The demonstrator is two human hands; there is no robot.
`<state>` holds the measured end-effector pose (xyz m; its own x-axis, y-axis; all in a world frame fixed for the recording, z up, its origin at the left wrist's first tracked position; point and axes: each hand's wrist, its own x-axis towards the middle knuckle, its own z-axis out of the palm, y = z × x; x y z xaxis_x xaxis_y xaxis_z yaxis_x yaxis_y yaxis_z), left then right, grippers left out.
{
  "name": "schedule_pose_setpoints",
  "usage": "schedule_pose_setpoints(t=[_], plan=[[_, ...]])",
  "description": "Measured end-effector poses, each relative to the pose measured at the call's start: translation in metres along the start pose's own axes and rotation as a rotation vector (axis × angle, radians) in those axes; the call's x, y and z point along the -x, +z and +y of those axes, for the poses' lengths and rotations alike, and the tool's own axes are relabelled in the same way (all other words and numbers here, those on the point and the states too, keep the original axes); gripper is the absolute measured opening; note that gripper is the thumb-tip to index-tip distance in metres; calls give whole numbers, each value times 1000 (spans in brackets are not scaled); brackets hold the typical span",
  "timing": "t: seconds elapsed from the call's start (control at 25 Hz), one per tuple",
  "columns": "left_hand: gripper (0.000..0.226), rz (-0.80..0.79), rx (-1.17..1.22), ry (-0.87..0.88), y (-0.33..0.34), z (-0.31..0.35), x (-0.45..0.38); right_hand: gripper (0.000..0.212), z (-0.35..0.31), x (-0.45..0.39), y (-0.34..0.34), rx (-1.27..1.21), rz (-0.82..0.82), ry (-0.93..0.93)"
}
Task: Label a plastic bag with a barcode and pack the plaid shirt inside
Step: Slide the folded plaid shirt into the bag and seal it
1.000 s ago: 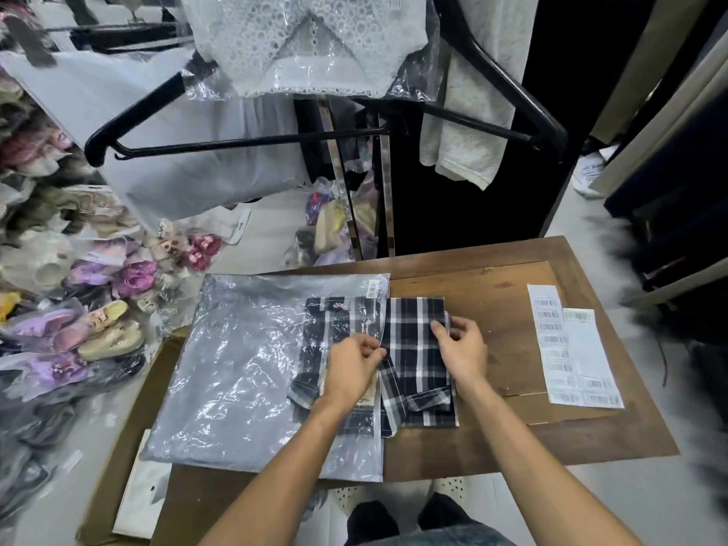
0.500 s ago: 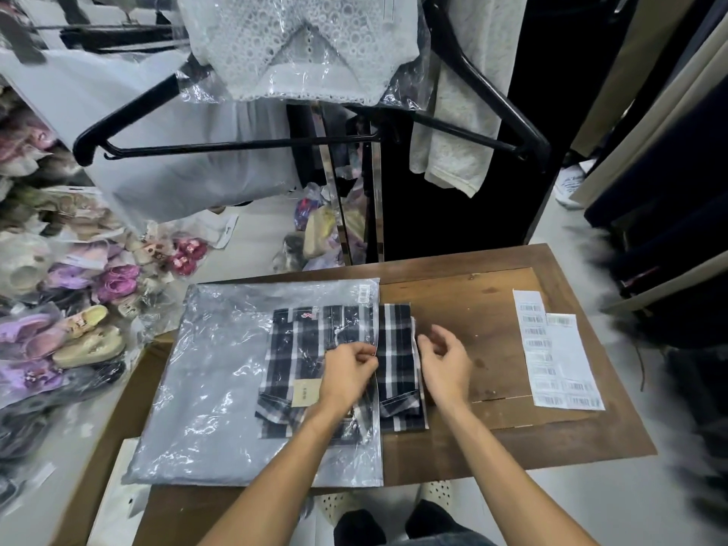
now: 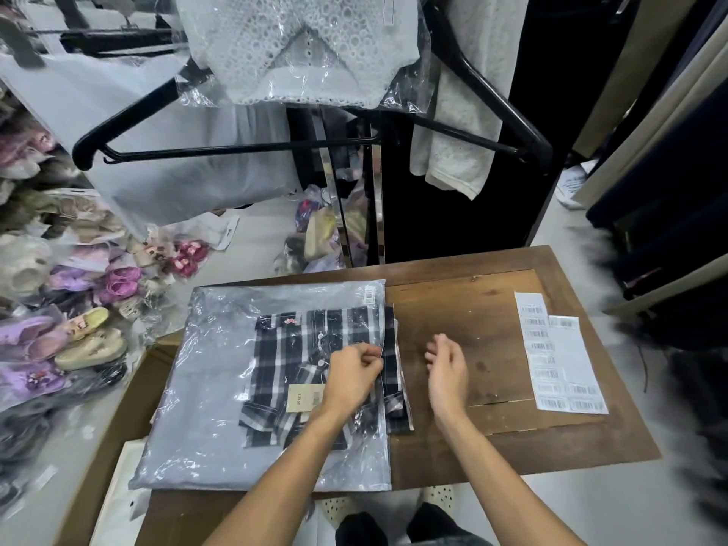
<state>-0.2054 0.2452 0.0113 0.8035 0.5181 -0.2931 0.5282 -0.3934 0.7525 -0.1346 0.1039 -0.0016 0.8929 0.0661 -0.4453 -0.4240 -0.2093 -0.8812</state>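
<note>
A clear plastic bag (image 3: 220,388) lies flat on the wooden table (image 3: 472,309), its mouth facing right. A small barcode label (image 3: 369,295) sticks at its top right corner. The folded black-and-white plaid shirt (image 3: 291,348) sits mostly inside the bag; a narrow strip still pokes out of the mouth. A tan price tag (image 3: 303,398) shows on the shirt. My left hand (image 3: 352,374) pinches the bag's open edge. My right hand (image 3: 447,368) hovers over bare wood to the right of the shirt, fingers apart, holding nothing.
Barcode label sheets (image 3: 559,352) lie at the table's right side. A black hanger (image 3: 236,147) with bagged white clothing hangs over the far edge. Bagged shoes (image 3: 78,333) pile up on the left. A cardboard box (image 3: 130,392) lies under the bag's left side.
The shirt has slid left, deeper into the bag. My right hand let go of it and pulled back to the right. My left hand kept hold of the bag's edge.
</note>
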Motion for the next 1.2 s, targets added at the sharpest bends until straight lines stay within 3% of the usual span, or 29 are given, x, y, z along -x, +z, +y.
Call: schedule_pose_setpoints(t=[0.08,0.28,0.4,0.56,0.72,0.92,1.08,1.2], plan=[[25,0,1,8,0,0,0,27,1,9,-1,-40,-13,18],[23,-44,23,-7,-1,-4,-4,70,13,17,27,-114,-462,235],[22,-61,82,-36,-6,-4,-7,73,10,6,35,-335,-581,442],[17,-78,167,-69,-8,0,-3,91,7,-2,36,-459,-657,565],[18,-66,164,-63,-6,-5,-7,81,11,-12,28,-450,-566,569],[24,-80,190,-110,-4,2,-8,96,4,2,39,-389,-712,611],[24,-142,189,-82,-11,7,-8,77,0,-13,35,-352,-666,555],[12,8,18,-58,-22,3,-13,61,-9,-40,26,-325,-607,487]])
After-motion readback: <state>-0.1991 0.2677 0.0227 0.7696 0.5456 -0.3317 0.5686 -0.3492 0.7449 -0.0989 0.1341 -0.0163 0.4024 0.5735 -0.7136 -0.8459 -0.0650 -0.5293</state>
